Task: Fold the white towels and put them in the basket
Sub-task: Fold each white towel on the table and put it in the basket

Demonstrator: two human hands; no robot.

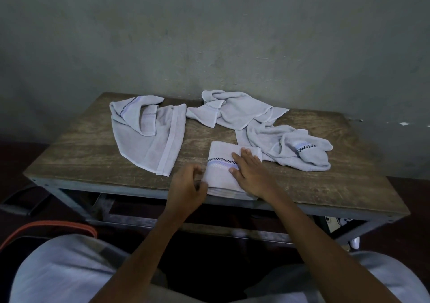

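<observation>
We lay our right hand flat, fingers spread, on the folded towel at the table's near edge. Our left hand curls at the folded towel's left edge; we cannot tell whether it pinches the cloth. Three more towels lie crumpled behind: left towel, back towel and right towel.

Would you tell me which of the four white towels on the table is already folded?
The folded towel at the table's near edge, under the flat right hand; the other three lie crumpled farther back.
</observation>
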